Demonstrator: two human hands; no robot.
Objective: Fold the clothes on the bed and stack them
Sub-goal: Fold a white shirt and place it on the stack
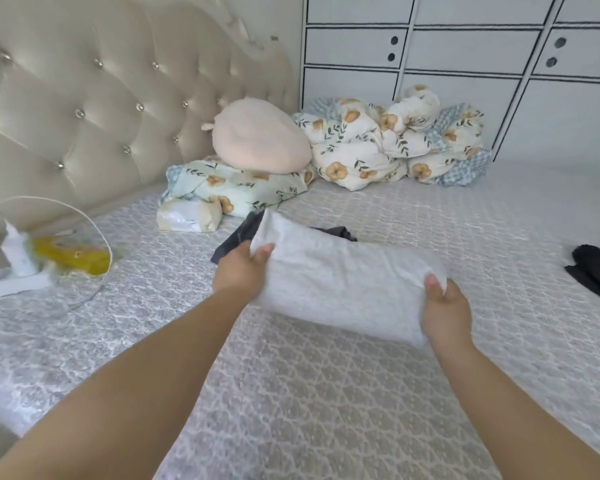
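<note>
Item: white folded garment (343,282), held above mid-bed (326,393). Left hand (239,271) and right hand (445,306) each pinch an end, fingers curled. Step: likely stacking. Next: lower it squarely onto the dark garment (236,237) behind; another dark piece (596,271) lies at the right edge.

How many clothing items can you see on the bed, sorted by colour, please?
White: 1, folded white garment, held by left hand and right hand
Dark: 2, dark garment behind it; dark garment at right edge
Total: 3
</note>
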